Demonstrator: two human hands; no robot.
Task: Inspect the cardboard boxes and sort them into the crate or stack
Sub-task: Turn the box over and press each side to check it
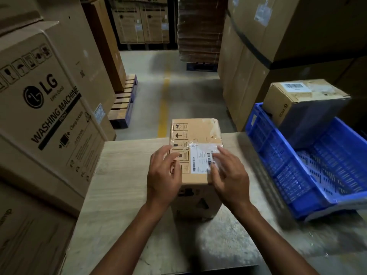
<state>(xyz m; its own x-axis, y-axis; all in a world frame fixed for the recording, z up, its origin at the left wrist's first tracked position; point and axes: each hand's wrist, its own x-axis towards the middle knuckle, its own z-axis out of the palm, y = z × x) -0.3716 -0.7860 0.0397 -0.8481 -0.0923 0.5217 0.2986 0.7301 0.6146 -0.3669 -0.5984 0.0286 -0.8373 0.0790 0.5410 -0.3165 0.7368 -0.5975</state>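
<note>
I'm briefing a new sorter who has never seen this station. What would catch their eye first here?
First, the small cardboard box at the middle of the table, with the left hand and right hand open at its near corners. Next, the blue crate at the right, with another box sitting at its far end. On the left looms a big washing machine carton.
</note>
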